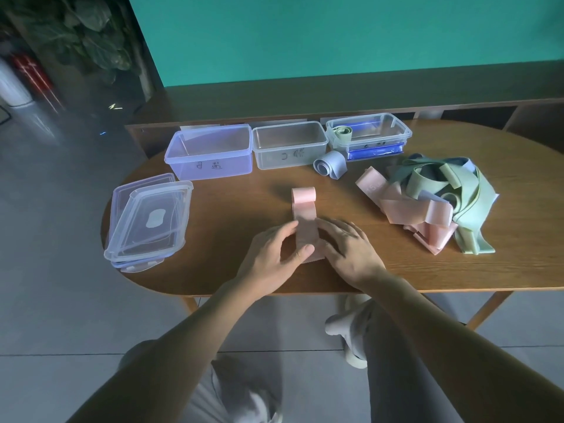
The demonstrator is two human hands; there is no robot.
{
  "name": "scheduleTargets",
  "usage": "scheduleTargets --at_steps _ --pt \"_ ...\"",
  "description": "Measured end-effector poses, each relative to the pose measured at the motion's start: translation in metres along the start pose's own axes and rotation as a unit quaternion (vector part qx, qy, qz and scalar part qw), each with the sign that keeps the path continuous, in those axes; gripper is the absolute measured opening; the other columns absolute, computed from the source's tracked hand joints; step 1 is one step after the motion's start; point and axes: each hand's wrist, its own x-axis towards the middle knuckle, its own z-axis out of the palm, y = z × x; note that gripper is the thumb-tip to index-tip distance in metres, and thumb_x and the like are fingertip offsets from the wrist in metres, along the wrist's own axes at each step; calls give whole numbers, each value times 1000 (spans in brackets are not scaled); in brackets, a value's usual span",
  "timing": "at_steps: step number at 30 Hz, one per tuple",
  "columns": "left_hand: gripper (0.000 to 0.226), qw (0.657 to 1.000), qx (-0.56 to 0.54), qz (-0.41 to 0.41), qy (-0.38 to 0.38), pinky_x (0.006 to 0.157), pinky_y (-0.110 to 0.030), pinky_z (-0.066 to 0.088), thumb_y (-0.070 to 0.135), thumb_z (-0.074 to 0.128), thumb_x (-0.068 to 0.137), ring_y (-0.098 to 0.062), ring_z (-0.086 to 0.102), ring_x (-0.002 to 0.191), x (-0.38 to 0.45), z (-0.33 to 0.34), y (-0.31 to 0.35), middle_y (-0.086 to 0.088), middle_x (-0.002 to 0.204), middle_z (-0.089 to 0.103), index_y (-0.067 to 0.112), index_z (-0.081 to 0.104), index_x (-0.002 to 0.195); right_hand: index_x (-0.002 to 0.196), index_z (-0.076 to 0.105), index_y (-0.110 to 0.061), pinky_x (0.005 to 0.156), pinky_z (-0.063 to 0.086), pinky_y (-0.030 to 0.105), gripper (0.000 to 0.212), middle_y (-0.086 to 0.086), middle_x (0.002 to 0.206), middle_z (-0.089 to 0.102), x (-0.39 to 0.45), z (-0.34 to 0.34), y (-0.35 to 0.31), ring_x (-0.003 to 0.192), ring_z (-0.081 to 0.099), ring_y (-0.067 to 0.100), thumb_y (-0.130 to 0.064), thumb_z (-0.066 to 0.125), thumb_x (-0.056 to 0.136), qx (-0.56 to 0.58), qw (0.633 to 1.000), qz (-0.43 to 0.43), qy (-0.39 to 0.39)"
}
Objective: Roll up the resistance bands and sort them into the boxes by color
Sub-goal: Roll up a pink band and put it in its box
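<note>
Surface: an oval brown wooden table [232, 190] on a grey tiled floor, a teal wall behind it.
Landmark: a flat pink rubber resistance band [305, 218] lies lengthwise at the table's near middle, its far end curled over in a loop.
Left hand [274, 254]: on the pink band's near end from the left; the thumb presses on top of the strip, the curled fingers touch its left edge.
Right hand [348, 248]: against the band's right edge, fingers spread and laid flat on the table and the strip's edge.
Boxes: beyond the band, a row of three clear plastic boxes — a bluish one [210, 152], a colourless one [288, 145], and a third [369, 134] holding a rolled green band [343, 132].
Rolled blue-grey band [329, 164]: beyond the pink band, just before the boxes.
Tangle of pink and green bands [436, 199]: right of the pink band.
Stacked clear lids [149, 218]: left of the pink band.
</note>
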Motion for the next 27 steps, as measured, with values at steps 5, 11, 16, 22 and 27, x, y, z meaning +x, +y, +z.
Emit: scheduleTargets --at_steps 5,11,16,22,27 --pt "72 997 69 6 26 114 -30 36 72 46 91 -8 43 135 1 3 2 8 146 53 24 53 144 153 36 -34 126 11 39 57 -5 158 40 0 0 -2 150 23 17 -55 31 100 -18 1000 -8 -4" --pt "68 996 76 6 43 112 -34 41 72 41 90 -9 50 128 2 7 -3 8 136 61 22 65 130 152 41 -31 126 9 38 52 -10 158 39 2 -2 -2 151 23 12 -47 37 103 -28 999 -28 -7" --pt "50 995 53 -10 83 107 -32 43 54 55 97 -13 51 128 13 8 -5 6 137 61 22 61 135 151 38 -31 124 19 41 52 -9 158 38 18 -3 0 145 33 20 -47 34 101 -15 1000 -1 -3" --pt "42 995 65 17 79 107 -44 46 43 52 99 -16 53 129 58 8 -14 6 139 60 24 63 134 148 46 -28 116 25 38 44 -10 154 43 49 -4 5 138 41 19 -40 37 106 -15 1000 -19 4" --pt "42 994 81 8 67 111 -42 41 41 51 98 -15 48 134 98 6 -22 7 144 56 31 60 138 155 30 -38 115 22 36 50 -18 163 27 78 -4 11 145 30 16 -45 34 106 -13 1000 -19 -8"
